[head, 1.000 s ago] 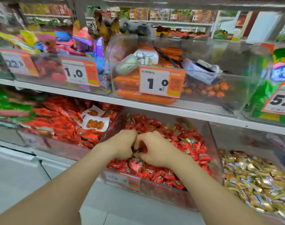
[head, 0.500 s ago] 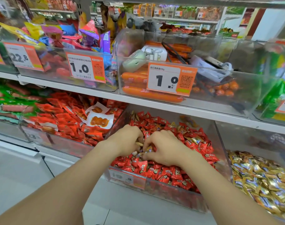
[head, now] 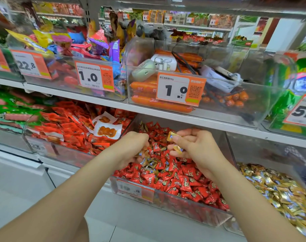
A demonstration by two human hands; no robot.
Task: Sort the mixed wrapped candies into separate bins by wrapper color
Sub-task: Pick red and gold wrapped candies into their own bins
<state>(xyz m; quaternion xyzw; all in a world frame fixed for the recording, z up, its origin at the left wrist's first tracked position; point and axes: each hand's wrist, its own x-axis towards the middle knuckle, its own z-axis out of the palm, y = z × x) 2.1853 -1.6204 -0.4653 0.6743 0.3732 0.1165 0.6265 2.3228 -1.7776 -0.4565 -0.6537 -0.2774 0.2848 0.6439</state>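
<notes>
1. Working over the red bin [head: 174,205], mostly full of red candies [head: 183,182].
2. Pinching two gold candies [head: 172,137] in the fingers [head: 185,135] of the right hand [head: 199,151], held just above the pile.
3. Reaching with the left hand [head: 131,149], fingers curled down into the pile; cannot tell whether clamped on anything.
4. Left to pick out: gold strays [head: 152,163] scattered among the reds, near the left hand.
5. Left to drop: the held pair, bound for the gold bin [head: 249,154] just beside on the right.
6. Judged well short of done, with plenty of strays in sight.

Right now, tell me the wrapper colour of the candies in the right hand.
Gold: the candies pinched by the right hand, clearest in the head view.
</notes>
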